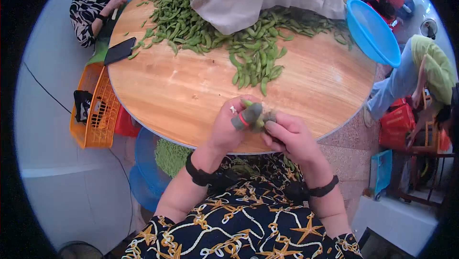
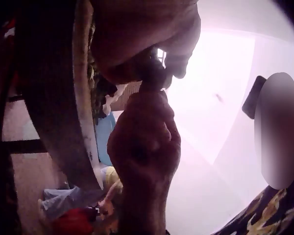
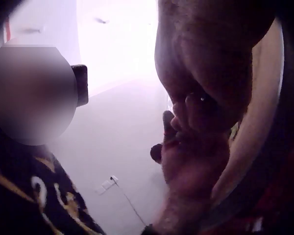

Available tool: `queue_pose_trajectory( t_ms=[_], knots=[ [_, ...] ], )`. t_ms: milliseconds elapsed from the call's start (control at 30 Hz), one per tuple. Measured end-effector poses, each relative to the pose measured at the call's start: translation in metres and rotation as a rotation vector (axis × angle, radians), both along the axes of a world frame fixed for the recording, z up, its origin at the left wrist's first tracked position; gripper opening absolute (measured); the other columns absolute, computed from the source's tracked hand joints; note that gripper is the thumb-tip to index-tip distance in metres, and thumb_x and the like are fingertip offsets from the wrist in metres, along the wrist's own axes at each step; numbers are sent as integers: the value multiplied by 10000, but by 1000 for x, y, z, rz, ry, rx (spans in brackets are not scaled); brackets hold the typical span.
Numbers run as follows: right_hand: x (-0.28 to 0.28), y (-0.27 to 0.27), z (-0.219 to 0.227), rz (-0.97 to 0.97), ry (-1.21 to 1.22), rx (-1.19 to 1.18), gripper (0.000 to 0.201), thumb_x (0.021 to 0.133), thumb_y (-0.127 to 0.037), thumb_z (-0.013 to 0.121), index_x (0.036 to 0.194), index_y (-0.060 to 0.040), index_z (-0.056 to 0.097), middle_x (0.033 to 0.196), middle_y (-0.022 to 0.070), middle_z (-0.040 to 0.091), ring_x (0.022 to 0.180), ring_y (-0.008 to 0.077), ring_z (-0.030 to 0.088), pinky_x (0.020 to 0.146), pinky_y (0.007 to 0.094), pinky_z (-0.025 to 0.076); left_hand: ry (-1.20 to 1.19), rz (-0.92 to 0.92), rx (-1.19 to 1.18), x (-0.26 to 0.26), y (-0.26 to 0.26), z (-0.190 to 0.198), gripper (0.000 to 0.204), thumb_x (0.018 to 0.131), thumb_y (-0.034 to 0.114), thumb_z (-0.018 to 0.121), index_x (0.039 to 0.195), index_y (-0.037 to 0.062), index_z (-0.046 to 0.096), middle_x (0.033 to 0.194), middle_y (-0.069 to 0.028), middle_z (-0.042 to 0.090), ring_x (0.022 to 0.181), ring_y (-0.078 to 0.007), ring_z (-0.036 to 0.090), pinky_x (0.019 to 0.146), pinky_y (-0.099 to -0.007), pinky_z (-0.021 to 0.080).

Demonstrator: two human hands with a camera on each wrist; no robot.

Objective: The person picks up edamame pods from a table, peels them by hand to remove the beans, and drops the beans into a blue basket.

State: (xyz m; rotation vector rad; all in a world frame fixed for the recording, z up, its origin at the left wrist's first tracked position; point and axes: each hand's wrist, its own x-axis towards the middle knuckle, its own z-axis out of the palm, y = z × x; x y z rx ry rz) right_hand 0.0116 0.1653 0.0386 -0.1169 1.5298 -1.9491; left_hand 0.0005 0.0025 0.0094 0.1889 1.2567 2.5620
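Note:
Near the front edge of the round wooden table (image 1: 162, 87), the left hand (image 1: 229, 127) holds a green pod (image 1: 246, 102) between its fingers; a grey cover with a red band sits on its thumb. Close against it, the right hand (image 1: 292, 137) pinches at the pods with thumb and curled fingers, a dark cover on one fingertip. Loose green pods (image 1: 253, 60) lie just beyond the hands, part of a larger heap. Both wrist views are dark; the left hand (image 3: 193, 164) and right hand (image 2: 146, 139) appear there as close shapes.
A grey cloth (image 1: 229, 1) covers part of the heap. A blue basin (image 1: 373, 32) leans at the right rim, a phone (image 1: 120, 51) lies at the left. Below left are an orange crate (image 1: 99, 132) and a blue tub of shelled beans (image 1: 172, 158). Other people sit around.

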Motion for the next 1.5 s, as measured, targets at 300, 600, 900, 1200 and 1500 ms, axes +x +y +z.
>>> queue_pose_trajectory(
  t_ms=[300, 600, 900, 1200, 1500],
  knots=[
    [0, -5, -6, -89, 187, 157, 171, 883, -167, 520, 765, -52, 569, 610, -38, 509, 519, 23, 397, 456, 177, 309, 57, 11, -18, -2, 2, -10, 228, 830, 231, 609, 855, 15, 539, 749, -16, 510, 745, -104, 481, 659, -225, 392],
    [-20, 17, -14, -35, 63, 195, 116, 862, -151, 541, 797, -65, 585, 611, -43, 519, 517, 16, 432, 455, 168, 327, 213, 132, -572, -3, 3, -3, 318, 724, 112, 723, 1000, 29, 587, 778, 52, 507, 715, -34, 448, 643, -177, 380],
    [-18, 13, -17, -218, 391, 491, 150, 855, -156, 554, 864, -13, 599, 666, -9, 568, 574, 70, 507, 525, 208, 405, 183, 122, -614, -6, 1, -6, 343, 745, 120, 697, 1057, 30, 587, 772, 44, 530, 722, -45, 470, 644, -191, 393],
    [-33, 8, -18, -174, 666, 557, 84, 805, -73, 597, 837, 5, 597, 622, 15, 539, 556, 78, 480, 512, 248, 400, 160, 84, -524, -6, 3, -14, 341, 755, 53, 669, 1085, 13, 593, 817, 37, 544, 765, -56, 481, 690, -196, 403],
    [-29, -24, -16, -401, 1033, 823, 79, 791, -74, 605, 821, -2, 594, 605, 112, 540, 504, 134, 493, 477, 273, 396, -276, -72, 105, -6, -3, -4, 324, 831, 65, 584, 1147, 4, 542, 974, 4, 554, 885, -58, 513, 784, -189, 427]
  ],
)
